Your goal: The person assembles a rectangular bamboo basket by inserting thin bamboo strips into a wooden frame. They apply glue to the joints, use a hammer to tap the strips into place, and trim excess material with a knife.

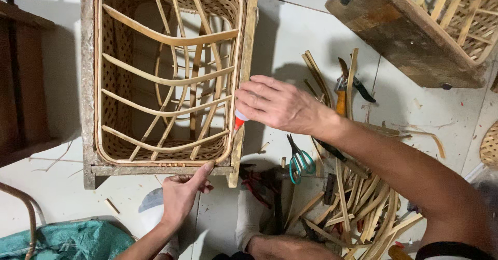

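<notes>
glue bottle, small with a red tip and a white body, sits in the right hand. the fingers are curled shut around it, so most of the bottle is hidden under the hand and only the tip end pokes out below the fingers. the red tip points down at the right rim of the basket, and it looks like it touches the rim there, but i cannot tell for sure.

the basket is woven from pale cane strips and sits inside a rough wooden frame. it is just left of the gripped bottle. curved strips cross over its open top.

the left hand is lower down and to the left of the bottle. its fingers are stretched out flat, not holding anything. the fingertips press on the near edge of the wooden frame.

to the right of the bottle hand and below it there is a pile of cane strips on the white floor. scissors with teal handles lie just under the right wrist. a cutter with an orange handle lies just past the hand on the right. red pliers lie below the bottle. a second basket in a wooden frame is far up on the right. a green cloth is far down on the left.
</notes>
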A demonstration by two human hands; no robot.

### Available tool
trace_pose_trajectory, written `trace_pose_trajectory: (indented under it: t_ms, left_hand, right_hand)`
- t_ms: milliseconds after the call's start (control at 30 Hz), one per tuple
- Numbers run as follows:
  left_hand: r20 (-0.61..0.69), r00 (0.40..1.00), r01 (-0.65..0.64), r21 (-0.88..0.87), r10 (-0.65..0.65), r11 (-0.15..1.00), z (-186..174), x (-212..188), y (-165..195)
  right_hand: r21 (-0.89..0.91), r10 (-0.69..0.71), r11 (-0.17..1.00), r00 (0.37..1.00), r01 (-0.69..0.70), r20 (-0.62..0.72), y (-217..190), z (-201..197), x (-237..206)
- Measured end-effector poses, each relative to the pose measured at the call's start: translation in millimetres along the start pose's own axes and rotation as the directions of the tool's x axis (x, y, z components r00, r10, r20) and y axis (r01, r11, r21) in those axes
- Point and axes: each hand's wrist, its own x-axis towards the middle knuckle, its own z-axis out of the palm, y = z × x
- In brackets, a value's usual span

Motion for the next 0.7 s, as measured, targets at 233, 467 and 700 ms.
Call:
trace_pose_trajectory:
  t_ms: [233,467,700]
  left_hand:
    - [0.045,0.996,-0.07,-0.082,0.074,0.994,-0.3,10.8,-11.4]
    - [0.061,0.996,-0.06,0.01,0.059,0.998,-3.5,22.8,-23.1]
    - [0.103,0.993,-0.06,-0.044,0.064,0.997,-0.4,32.5,-17.1]
  right_hand:
    - [-0.077,-0.078,0.994,0.995,0.083,0.068,8.8,-10.0,11.5]
    - [-0.116,-0.154,0.982,0.988,0.152,-0.016,33.9,-1.7,18.0]
    - [-0.076,-0.016,0.997,1.0,0.014,-0.019,85.5,-16.9,1.9]
